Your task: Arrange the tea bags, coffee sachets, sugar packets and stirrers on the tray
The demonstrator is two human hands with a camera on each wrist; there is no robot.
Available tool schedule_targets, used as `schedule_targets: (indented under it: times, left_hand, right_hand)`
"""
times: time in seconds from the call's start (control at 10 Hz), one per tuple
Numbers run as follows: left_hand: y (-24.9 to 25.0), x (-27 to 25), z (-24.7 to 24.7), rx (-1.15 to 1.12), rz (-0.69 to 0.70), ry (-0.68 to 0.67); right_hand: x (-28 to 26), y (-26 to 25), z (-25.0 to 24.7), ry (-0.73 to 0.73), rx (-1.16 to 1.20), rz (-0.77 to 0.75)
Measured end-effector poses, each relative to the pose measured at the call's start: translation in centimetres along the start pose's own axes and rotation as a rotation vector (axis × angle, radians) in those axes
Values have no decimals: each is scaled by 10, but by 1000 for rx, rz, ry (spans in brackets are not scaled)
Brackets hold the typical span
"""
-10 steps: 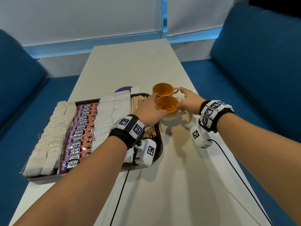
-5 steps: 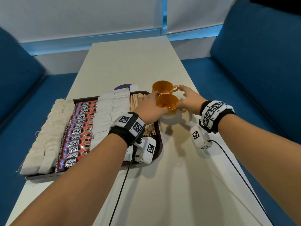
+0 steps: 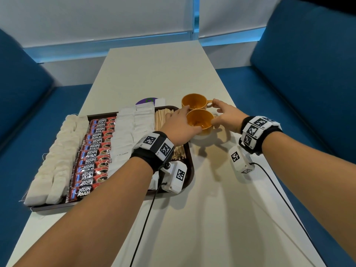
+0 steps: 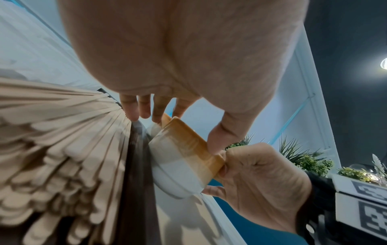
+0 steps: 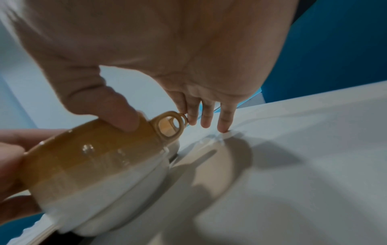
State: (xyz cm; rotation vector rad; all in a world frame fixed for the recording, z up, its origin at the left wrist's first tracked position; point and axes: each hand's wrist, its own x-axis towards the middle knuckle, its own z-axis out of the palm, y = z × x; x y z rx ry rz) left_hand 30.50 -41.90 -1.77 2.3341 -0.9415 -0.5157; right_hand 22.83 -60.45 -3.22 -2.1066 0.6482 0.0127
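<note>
A dark tray [image 3: 189, 170] holds rows of pale tea bags [image 3: 55, 162], red coffee sachets [image 3: 92, 157], white sugar packets [image 3: 127, 135] and wooden stirrers [image 3: 161, 118], which fan out close up [image 4: 62, 149]. Just right of the tray are two orange cups. My left hand [image 3: 179, 126] grips the near cup [image 3: 200, 120], thumb on its rim [image 4: 217, 142]. My right hand [image 3: 227, 116] holds the same cup [image 5: 90, 157] from the right, thumb on its wall. Its index fingertip is at the handle of the far cup [image 3: 194, 101]. The near cup looks tilted and off the table.
The white table [image 3: 212, 209] runs between blue benches on the left [image 3: 19, 93] and right [image 3: 308, 74]. A purple disc [image 3: 147, 101] and a white slip [image 3: 159, 102] lie behind the tray. Cables trail from both wrists.
Both hands stay on the near cup in much the same grip. Only the head view has shifted slightly.
</note>
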Motion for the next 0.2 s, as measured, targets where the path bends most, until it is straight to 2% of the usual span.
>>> schedule_targets:
  times: [0.2]
  left_hand:
    - [-1, -2, -5, -34, 29, 24]
  right_hand:
    - [-6, -1, 0, 37, -25, -5]
